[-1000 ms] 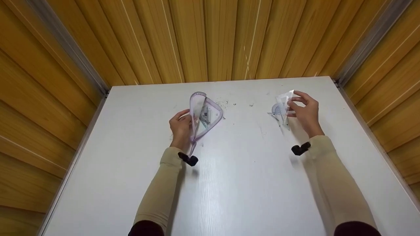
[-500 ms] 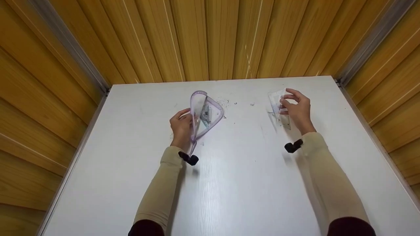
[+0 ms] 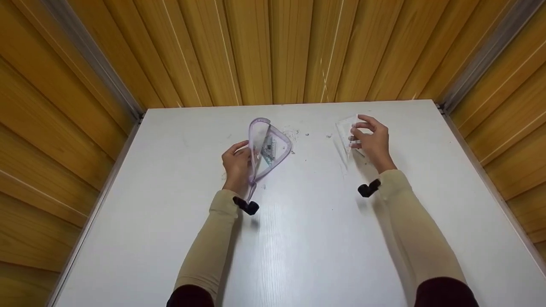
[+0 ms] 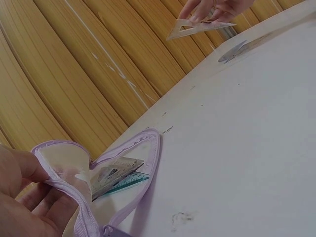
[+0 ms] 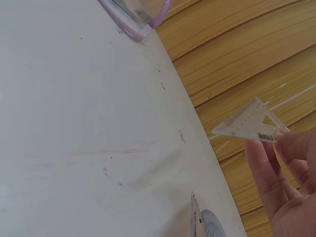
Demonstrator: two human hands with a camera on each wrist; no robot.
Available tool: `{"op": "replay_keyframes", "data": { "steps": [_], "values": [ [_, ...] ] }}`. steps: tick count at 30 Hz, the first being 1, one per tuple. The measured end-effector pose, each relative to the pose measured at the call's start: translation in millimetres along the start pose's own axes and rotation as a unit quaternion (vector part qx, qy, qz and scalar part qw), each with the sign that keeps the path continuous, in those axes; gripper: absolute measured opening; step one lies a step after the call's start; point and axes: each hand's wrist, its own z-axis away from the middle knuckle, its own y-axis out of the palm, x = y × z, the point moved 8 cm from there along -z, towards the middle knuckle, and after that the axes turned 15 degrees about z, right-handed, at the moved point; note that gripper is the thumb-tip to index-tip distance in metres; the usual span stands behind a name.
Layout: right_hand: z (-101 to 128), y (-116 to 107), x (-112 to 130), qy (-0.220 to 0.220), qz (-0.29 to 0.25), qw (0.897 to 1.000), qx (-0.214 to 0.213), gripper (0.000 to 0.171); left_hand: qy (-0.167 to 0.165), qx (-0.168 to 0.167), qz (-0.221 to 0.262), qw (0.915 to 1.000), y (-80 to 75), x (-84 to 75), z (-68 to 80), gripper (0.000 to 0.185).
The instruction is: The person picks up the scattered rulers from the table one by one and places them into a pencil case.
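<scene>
My left hand (image 3: 236,164) grips the near edge of a clear pencil pouch (image 4: 64,160) with lilac trim, spreading its mouth. Thumb and fingers pinch the trim in the left wrist view. Inside lie a clear ruler-like piece (image 4: 116,173) with dark markings and a teal-edged piece (image 4: 127,183). Over the table to the right, my right hand (image 3: 373,140) pinches a clear set square (image 5: 249,121) by one corner, apart from the pouch. Below that hand, a bluish protractor (image 5: 212,224) and another clear set square (image 5: 194,217) lie on the table, partly cut off in the right wrist view.
The white table (image 3: 298,238) carries small dark marks (image 3: 328,136) between the two hands. Wood-patterned panels (image 3: 286,51) rise behind the table and on both sides. A lilac strap (image 3: 251,192) hangs from the pouch near my left wrist.
My right hand has moved left with the set square, away from the pieces left on the table. The left hand and the pouch have stayed nearly still.
</scene>
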Motion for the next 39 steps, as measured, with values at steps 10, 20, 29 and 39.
{"op": "replay_keyframes", "data": {
  "steps": [10, 20, 29, 39],
  "values": [
    [-3, 22, 11, -0.018, -0.018, 1.000, 0.007, 0.050, 0.003, 0.008, -0.010, 0.9999, 1.2, -1.7, 1.0, 0.021],
    [-5, 49, 16, -0.011, -0.009, 1.000, 0.025, 0.046, 0.005, 0.001, -0.019, 0.9998, 0.5, -0.9, -1.5, 0.020],
    [-3, 69, 20, -0.015, -0.009, 0.999, 0.042, 0.048, 0.021, 0.003, -0.054, 0.9983, -1.1, -1.9, -2.1, 0.024],
    [1, 87, 20, -0.013, -0.013, 0.998, 0.064, 0.048, 0.054, 0.032, -0.092, 0.9938, 1.0, -5.3, 1.4, 0.026]
  ]
}}
